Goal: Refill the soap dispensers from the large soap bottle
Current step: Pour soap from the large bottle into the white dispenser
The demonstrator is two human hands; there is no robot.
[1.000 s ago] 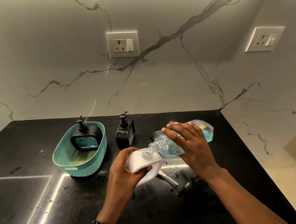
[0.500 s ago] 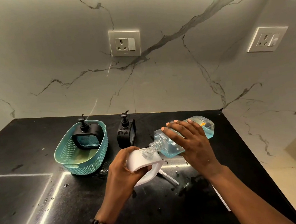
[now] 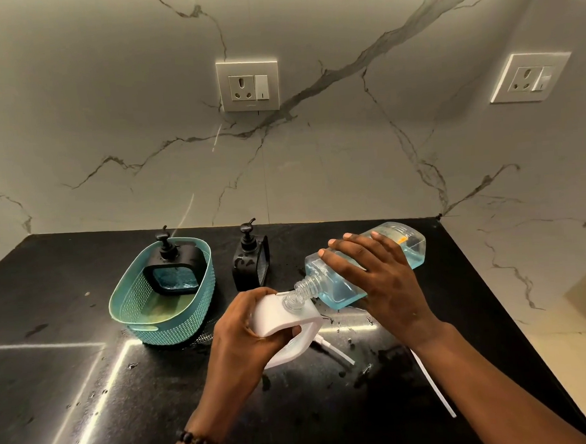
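My right hand [image 3: 381,278] tips the large soap bottle [image 3: 363,269] into the white dispenser [image 3: 284,322] gripped by my left hand [image 3: 244,341]; two black dispensers [image 3: 251,258] appear already filled.

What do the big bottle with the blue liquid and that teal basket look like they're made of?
The large soap bottle looks like clear, glossy plastic: the blue soap shows through its walls and its neck is threaded. The basket looks like matte moulded plastic, teal, with a fine perforated weave pattern on its wall.
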